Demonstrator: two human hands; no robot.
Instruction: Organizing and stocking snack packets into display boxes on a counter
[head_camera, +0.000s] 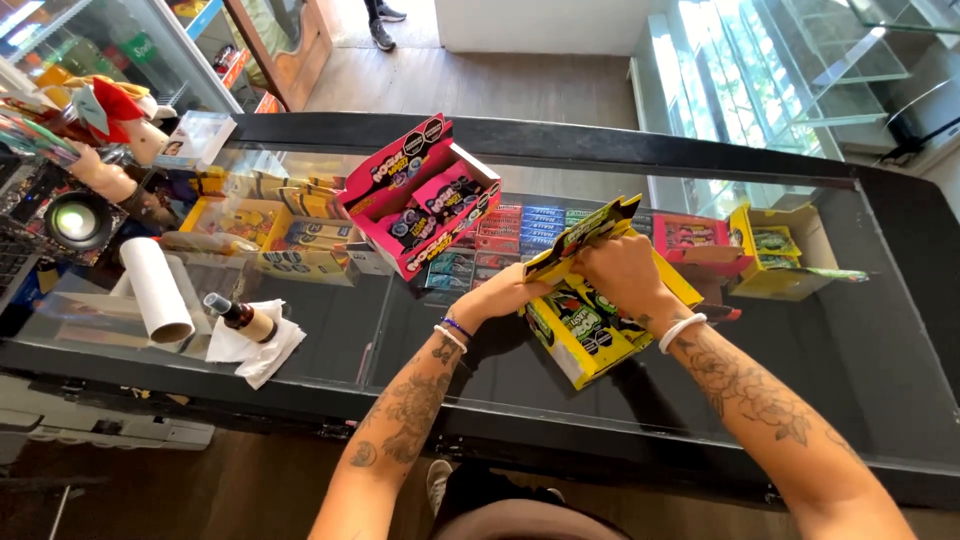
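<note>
A yellow candy display box (585, 335) lies on the glass counter (400, 330) in front of me, with green packets showing inside. My right hand (622, 268) grips its raised yellow lid flap (585, 235) from above. My left hand (497, 297) holds the box's left end, fingers closed on the cardboard. Both forearms are tattooed and wear wrist bands. An open pink candy display box (425, 195) stands tilted on the counter, farther back and to the left.
A white paper roll (158, 290), a small brown bottle (238, 316) on white tissue and a round lamp (75, 222) sit at the left. Under the glass lie several candy boxes, including a yellow one (775, 255) at right. A person's shoes (380, 30) show beyond the counter.
</note>
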